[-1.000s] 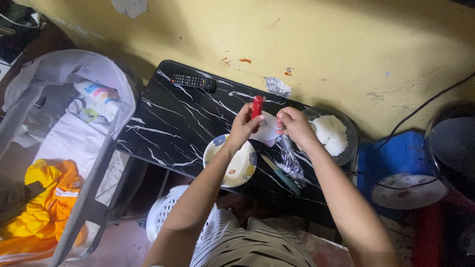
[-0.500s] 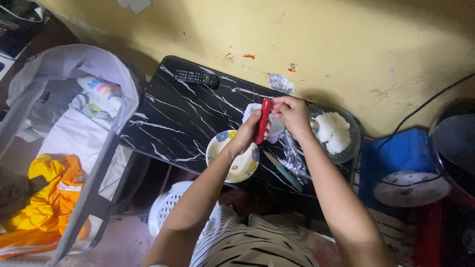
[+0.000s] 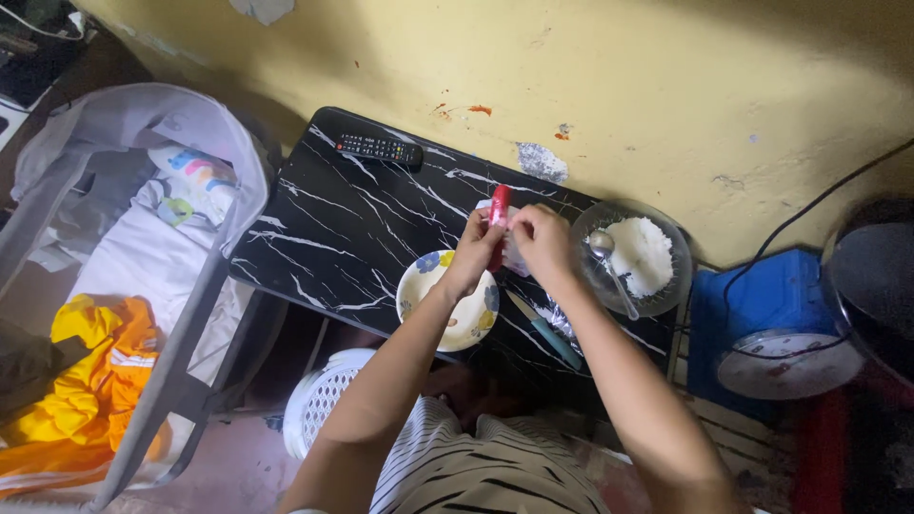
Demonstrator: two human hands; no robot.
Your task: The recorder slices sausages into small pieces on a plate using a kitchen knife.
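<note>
Red tube (image 3: pixel 498 224) upright, above black marbled bench (image 3: pixel 333 228), over flowered plate (image 3: pixel 447 305). Left hand (image 3: pixel 471 257) grip clenched on red tube. Right hand (image 3: pixel 541 243) pinching its top, white wrapper underneath. Glass bowl (image 3: pixel 666 286) of white powder, spoon (image 3: pixel 609 266) inside, just right. Knife (image 3: pixel 545 331) near plate. Remote (image 3: pixel 379 148) at far corner.

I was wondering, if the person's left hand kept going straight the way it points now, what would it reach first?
The left hand, gripping a red tube-like item, points up and away across the black marbled table. Bare tabletop lies ahead, then probably the yellow wall; the remote control sits off to the side. Depth is unclear.
</note>
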